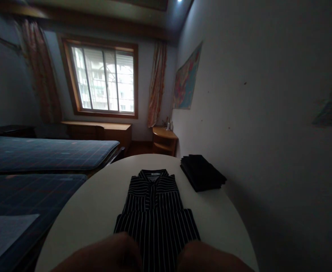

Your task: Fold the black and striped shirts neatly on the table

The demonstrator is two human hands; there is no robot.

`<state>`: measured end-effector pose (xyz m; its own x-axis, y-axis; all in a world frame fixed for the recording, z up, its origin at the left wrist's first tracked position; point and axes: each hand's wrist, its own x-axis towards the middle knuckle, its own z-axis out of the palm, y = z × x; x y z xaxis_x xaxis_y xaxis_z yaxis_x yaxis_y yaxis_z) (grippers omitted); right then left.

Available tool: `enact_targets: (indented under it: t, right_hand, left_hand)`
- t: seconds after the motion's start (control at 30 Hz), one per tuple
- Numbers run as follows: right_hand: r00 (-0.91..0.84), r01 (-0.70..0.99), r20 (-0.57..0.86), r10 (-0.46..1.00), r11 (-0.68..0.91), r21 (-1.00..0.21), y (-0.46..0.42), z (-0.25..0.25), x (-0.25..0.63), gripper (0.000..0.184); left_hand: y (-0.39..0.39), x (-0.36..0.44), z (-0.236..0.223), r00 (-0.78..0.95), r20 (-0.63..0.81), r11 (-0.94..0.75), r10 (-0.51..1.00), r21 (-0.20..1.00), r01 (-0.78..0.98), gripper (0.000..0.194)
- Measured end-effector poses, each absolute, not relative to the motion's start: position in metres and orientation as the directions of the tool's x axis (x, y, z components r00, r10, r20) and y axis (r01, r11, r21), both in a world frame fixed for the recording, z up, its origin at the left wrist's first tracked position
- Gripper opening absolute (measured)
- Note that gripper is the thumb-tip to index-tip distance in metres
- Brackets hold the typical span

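Observation:
A black shirt with white stripes (160, 226) lies on a round white table (83, 211), its collar pointing away from me. The sides are tucked in, and the lower part is laid in a wider fold over the upper part. At the bottom edge of the view, my left hand (106, 253) is curled closed on the shirt's near left side. My right hand (208, 257) closes on the near right side in the same way. Both hands are dim and blurred, with the fingertips hidden.
A stack of folded black cloth (201, 172) sits at the table's right rim, close to the white wall (267, 151). On the left are beds with plaid mattresses (41, 155), one bearing a white sheet (7, 234). Beyond stand a desk (115, 126) and a corner shelf (164, 133).

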<state>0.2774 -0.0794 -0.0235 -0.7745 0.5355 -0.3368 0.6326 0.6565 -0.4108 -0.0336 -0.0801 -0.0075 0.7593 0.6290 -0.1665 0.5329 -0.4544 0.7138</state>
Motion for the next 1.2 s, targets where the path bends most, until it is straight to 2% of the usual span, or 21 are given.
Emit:
enact_targets:
  t: [0.13,0.23,0.3,0.37,0.53,0.67,0.73,0.83,0.9,1.03,1.2]
  right_hand:
    - [-0.676,0.683,-0.044,0.736,0.602,-0.414,-0.058,0.015,0.266,0.019]
    - [-0.578,0.730,0.061,0.813,0.550,-0.405,-0.037,0.023,0.260,0.038]
    - [-0.561,0.754,0.033,0.827,0.528,-0.391,-0.025,0.021,0.258,0.057]
    - [-0.559,0.777,-0.016,0.829,0.517,-0.359,-0.015,0.017,0.256,0.066]
    - [-0.527,0.827,-0.125,0.841,0.473,-0.303,-0.002,0.014,0.251,0.060]
    - [-0.511,0.851,-0.220,0.831,0.452,-0.268,0.005,0.018,0.247,0.057]
    - [-0.528,0.847,-0.268,0.806,0.474,-0.242,0.007,0.019,0.246,0.051]
    - [-0.566,0.824,-0.317,0.761,0.513,-0.239,0.008,0.022,0.244,0.046]
    - [-0.575,0.818,-0.323,0.752,0.519,-0.248,0.007,0.023,0.244,0.050]
    - [-0.571,0.821,-0.346,0.745,0.523,-0.229,0.006,0.024,0.247,0.056]
    - [-0.630,0.775,-0.378,0.678,0.576,-0.258,0.006,0.026,0.251,0.029]
  left_hand:
    - [-0.050,-0.032,0.013,0.618,0.003,-0.499,0.786,0.595,0.631,0.032]
    - [-0.028,-0.030,0.011,0.580,0.025,-0.512,0.814,0.500,0.698,0.044]
    - [-0.018,-0.029,0.008,0.551,-0.003,-0.496,0.834,0.432,0.753,0.053]
    - [-0.010,-0.027,0.007,0.534,-0.042,-0.478,0.844,0.393,0.786,0.060]
    - [0.002,-0.025,0.010,0.522,-0.150,-0.437,0.839,0.384,0.813,0.048]
    - [0.008,-0.021,0.012,0.511,-0.152,-0.417,0.846,0.409,0.812,0.035]
    - [0.010,-0.018,0.014,0.522,-0.180,-0.430,0.834,0.381,0.818,0.030]
    - [0.011,-0.014,0.020,0.547,-0.309,-0.460,0.778,0.314,0.831,0.028]
    - [0.011,-0.012,0.024,0.543,-0.381,-0.462,0.748,0.288,0.839,0.029]
    - [0.010,-0.011,0.028,0.541,-0.431,-0.467,0.723,0.272,0.841,0.029]
    - [0.012,-0.018,0.023,0.624,-0.439,-0.505,0.647,0.367,0.781,0.023]
